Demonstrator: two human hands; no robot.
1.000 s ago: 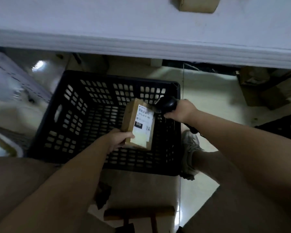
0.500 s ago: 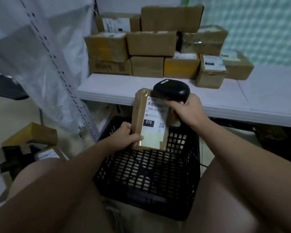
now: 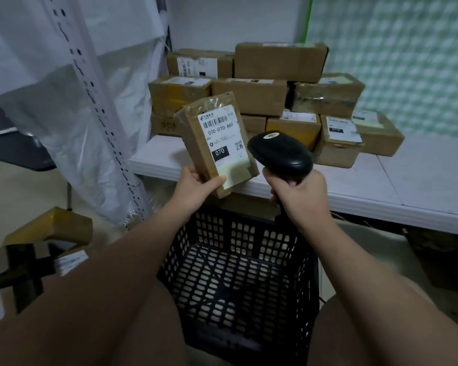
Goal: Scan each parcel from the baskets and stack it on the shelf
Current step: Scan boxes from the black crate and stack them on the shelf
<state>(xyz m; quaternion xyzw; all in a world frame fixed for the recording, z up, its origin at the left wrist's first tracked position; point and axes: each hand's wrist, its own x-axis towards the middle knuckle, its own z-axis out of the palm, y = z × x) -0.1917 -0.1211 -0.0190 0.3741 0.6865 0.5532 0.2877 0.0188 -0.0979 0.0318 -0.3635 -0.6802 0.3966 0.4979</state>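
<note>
Scanner (image 3: 280, 154) handle hidden inside right hand (image 3: 299, 196), left-edge boxes (image 3: 24, 270) cropped, blurred

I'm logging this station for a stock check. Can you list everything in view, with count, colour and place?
held parcel: one, brown with a white label, raised at centre
scanner: one, black, just right of the held parcel
basket: one, black, on the floor below them; no parcel shows inside
shelf: one, white, behind the basket
stacked parcels: about ten visible, brown, piled on the shelf
plastic sheet: one, translucent white, hanging at left
upright post: one, white with holes, at left, against the sheet
floor parcels: at least two, brown, lower left
patterned wall: one, green and white, upper right
left hand: grips the held parcel's lower end
right hand: grips the scanner's handle
</note>
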